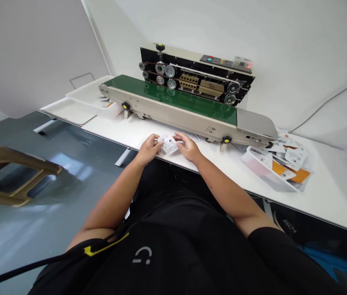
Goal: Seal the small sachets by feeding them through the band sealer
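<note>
A small white printed packet is held up between my two hands, just over the table's front edge. My left hand pinches its left side between thumb and fingers. On its right side, my right hand has thumb and fingers closed at the packet's edge. Black print and a dark round mark show on the packet's face. Behind my right hand, more white packets lie partly hidden on the table. The band sealing machine with its green conveyor belt stands right behind my hands.
A translucent bin heaped with white and orange packets stands at the right. Another white tray with some packets sits under the belt's left end. A brown stool is on the floor at left. A cable runs along the wall.
</note>
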Motion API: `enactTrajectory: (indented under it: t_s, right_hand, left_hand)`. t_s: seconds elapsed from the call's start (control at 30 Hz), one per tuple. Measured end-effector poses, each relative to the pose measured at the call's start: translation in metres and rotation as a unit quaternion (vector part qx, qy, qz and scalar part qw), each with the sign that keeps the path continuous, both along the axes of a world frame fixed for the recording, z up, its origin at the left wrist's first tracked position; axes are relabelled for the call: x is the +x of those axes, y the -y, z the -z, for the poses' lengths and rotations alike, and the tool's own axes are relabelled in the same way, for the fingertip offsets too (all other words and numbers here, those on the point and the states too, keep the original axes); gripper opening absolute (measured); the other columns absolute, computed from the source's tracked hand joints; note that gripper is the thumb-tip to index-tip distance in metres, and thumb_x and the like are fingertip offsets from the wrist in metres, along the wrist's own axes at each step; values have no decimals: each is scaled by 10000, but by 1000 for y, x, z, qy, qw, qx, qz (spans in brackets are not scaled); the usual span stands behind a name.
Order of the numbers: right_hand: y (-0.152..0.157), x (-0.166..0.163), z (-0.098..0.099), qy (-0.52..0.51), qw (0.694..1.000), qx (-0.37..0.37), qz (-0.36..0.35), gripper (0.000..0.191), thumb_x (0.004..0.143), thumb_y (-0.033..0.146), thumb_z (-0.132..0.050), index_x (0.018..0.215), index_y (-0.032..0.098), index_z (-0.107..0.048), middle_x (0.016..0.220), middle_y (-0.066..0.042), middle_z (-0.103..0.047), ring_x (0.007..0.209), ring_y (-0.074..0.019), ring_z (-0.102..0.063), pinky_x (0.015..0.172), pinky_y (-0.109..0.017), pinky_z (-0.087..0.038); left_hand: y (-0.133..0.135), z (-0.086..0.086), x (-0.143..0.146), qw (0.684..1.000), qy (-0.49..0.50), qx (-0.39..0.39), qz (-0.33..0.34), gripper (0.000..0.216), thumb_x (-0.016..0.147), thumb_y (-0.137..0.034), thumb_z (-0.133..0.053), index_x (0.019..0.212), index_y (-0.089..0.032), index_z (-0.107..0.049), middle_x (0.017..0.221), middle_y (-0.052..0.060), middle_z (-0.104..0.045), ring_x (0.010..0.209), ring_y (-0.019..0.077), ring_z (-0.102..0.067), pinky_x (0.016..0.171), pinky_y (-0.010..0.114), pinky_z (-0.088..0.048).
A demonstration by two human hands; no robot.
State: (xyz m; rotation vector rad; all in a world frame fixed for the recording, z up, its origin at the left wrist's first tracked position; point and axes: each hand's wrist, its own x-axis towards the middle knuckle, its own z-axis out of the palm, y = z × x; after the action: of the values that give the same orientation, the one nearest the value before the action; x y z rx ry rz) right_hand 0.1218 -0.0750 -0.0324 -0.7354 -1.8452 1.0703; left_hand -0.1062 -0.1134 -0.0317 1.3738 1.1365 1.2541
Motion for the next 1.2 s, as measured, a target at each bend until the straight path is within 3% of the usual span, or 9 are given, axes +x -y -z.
enactTrajectory:
  t_s: [0.07,0.2,0.37,0.53,0.7,0.83,0.93,1.07,1.2]
  right_hand:
    - [0,0,0,48,998,-26,8,567,937,432,-679,1466,236,-613,1330,-109,-734,1197,-267,-709,1029,-421,-586]
    - [3,0,-5,117,992,-24,30,417,897,342,-692,1292,213,-729,1176,-64,-790,1027,-243,-739,939,-378,-580]
    - [4,1,-5,117,992,-37,8,302,887,361,-703,1141,212,-768,994,-21,-797,880,-211,-731,802,-315,-566]
    - [3,3,-3,115,993,-33,2,285,887,382,-716,1115,222,-775,991,-12,-793,858,-206,-723,786,-308,-557]
    - [5,4,-5,128,991,-32,-27,311,893,371,-719,1156,220,-787,956,-12,-791,800,-192,-719,752,-294,-554]
    - [5,5,-5,118,987,-93,-57,350,883,378,-735,1188,216,-791,848,-4,-768,644,-154,-672,635,-268,-534]
    - [5,8,-6,89,980,-158,-76,399,844,390,-774,1182,180,-792,793,-9,-752,561,-123,-609,537,-237,-475]
    - [3,11,-9,18,969,-230,-92,394,741,374,-856,1062,150,-809,850,-44,-784,678,-154,-688,612,-250,-537]
    - [0,11,-9,-22,958,-278,-72,354,662,325,-878,965,155,-810,839,-53,-795,734,-188,-735,655,-278,-571]
  left_hand:
    - [-1,1,1,1000,-17,13,3,353,887,-476,-733,977,-210,-520,591,-67,-581,504,102,-515,542,209,-373]
    - [0,2,1,998,-42,34,8,333,888,-489,-727,935,-197,-575,661,-35,-606,571,118,-553,588,232,-423]
    - [6,-2,-1,992,-127,29,-6,329,898,-510,-705,897,-182,-673,667,-19,-591,577,129,-521,552,245,-368]
    - [9,-6,-1,991,-129,32,-16,394,881,-536,-719,751,-180,-610,626,-23,-553,567,120,-480,545,243,-337]
    - [7,1,1,996,-77,31,-9,395,870,-539,-731,1009,-173,-679,821,10,-665,667,135,-580,617,245,-458]
    - [6,5,1,997,-63,43,-3,428,870,-487,-744,1162,-183,-671,940,34,-675,729,140,-619,656,247,-493]
    - [7,3,-2,996,-74,52,13,392,858,-445,-765,1137,-182,-680,877,18,-649,679,124,-578,616,236,-455]
    - [8,-3,-8,990,-112,24,87,325,880,-481,-742,930,-162,-696,751,14,-644,665,138,-580,619,249,-457]
    - [7,-9,-13,976,-160,18,148,333,896,-501,-715,951,-172,-724,846,46,-734,765,179,-669,697,279,-523]
